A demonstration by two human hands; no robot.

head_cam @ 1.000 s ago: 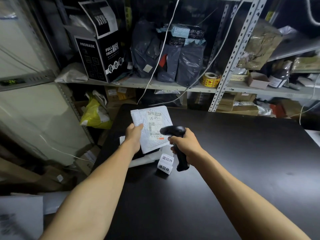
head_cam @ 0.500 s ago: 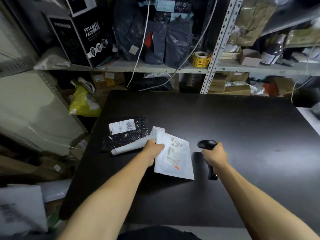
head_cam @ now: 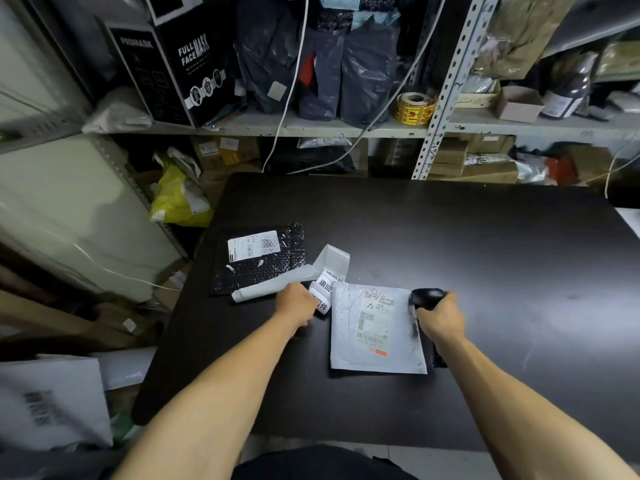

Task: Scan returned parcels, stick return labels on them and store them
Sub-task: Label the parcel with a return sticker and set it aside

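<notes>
"FULL FACE MASK" on black box (head_cam: pixel 180 74)

- A matt, dark table top (head_cam: pixel 485 258) with faint scuffs is seen under both hands.
- A pale, slightly crinkled plastic mailer (head_cam: pixel 346 355), bearing a paper label, lies between the hands.
- A glossy black bubble-wrap parcel (head_cam: pixel 273 268) is seen beyond the left hand (head_cam: pixel 296 304).
- A smooth black plastic scanner (head_cam: pixel 424 297) is gripped by the right hand (head_cam: pixel 441 318).
</notes>
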